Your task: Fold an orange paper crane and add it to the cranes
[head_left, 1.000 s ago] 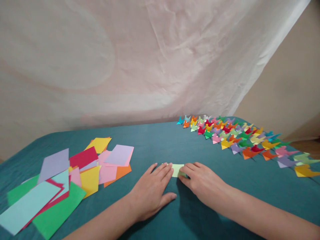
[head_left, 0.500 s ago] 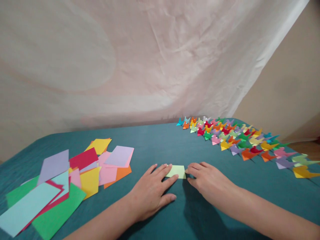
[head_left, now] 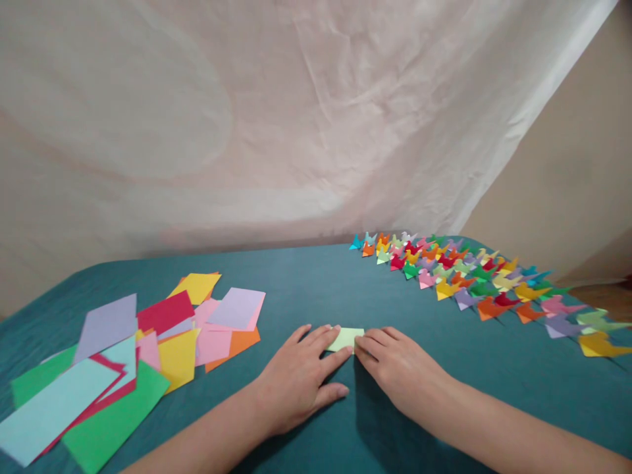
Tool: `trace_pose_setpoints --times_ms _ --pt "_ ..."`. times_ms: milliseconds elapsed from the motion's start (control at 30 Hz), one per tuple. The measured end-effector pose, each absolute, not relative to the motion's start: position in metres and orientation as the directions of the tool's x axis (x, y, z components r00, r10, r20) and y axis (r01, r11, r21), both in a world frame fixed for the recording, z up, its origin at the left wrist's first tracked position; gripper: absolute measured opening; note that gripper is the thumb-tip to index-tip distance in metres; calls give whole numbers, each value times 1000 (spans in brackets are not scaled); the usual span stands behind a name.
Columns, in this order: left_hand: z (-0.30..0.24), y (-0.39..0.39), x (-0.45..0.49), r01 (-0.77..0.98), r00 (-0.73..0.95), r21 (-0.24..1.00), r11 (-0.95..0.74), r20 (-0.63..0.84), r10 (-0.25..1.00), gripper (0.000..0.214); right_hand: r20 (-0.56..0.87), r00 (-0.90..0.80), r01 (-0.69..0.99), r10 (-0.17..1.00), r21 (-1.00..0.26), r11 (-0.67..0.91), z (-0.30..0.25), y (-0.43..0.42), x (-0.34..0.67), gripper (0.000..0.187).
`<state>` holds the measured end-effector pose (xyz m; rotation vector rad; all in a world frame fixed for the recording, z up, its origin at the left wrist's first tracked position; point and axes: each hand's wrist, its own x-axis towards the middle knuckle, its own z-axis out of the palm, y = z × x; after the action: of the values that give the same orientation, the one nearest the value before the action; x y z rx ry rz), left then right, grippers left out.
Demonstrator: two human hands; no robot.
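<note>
A small light green piece of paper (head_left: pixel 343 338), looking folded, lies flat on the table between my hands. My left hand (head_left: pixel 309 375) rests on its left end, fingers stretched and spread, holding nothing between them. The left thumb lies apart on the tablecloth. At the right end of the paper, my right hand (head_left: pixel 395 359) has its fingers pressed together on the edge, the thumb tucked near the lower corner. Fingers of both hands cover parts of the paper, and their tips nearly meet at its lower edge.
Loose coloured paper sheets, such as a purple one (head_left: pixel 237 309) and a green one (head_left: pixel 118 415), overlap at the left. Several folded paper birds (head_left: pixel 444 288) stand in rows at the right. A pale cloth (head_left: pixel 247 131) hangs behind the teal table (head_left: pixel 296 283).
My right hand has slid left along the paper from its right corner, closer to my left fingers. My left hand has stayed in place.
</note>
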<state>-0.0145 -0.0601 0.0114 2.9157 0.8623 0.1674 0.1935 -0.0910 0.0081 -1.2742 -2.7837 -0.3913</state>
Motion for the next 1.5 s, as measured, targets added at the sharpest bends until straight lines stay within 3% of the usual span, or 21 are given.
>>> trace_pose_setpoints --times_ms 267,867,967,1100,1267,1367,1500 --pt "21 -60 -13 563 820 94 -821 65 569 43 155 -672 734 724 272 622 9 -93 191 11" --pt "35 -66 -18 612 790 14 -791 36 612 24 111 -640 761 760 225 608 12 -92 196 9" --pt "28 -67 -17 589 808 -37 -807 58 587 26 106 -630 775 769 135 617 14 -86 200 12" --pt "17 -69 -13 605 796 -109 -789 110 595 25 166 -540 825 825 -89 558 12 -74 206 21" --pt "8 -72 -9 589 808 -182 -787 148 570 24 267 -409 811 873 -333 481 2 -64 206 11" --pt "10 -69 -9 618 783 -134 -775 194 591 20 284 -384 789 879 -394 472 -2 -65 205 23" --pt "10 -63 -12 657 723 19 -754 267 637 16 283 -398 779 873 -398 484 -3 -67 205 33"
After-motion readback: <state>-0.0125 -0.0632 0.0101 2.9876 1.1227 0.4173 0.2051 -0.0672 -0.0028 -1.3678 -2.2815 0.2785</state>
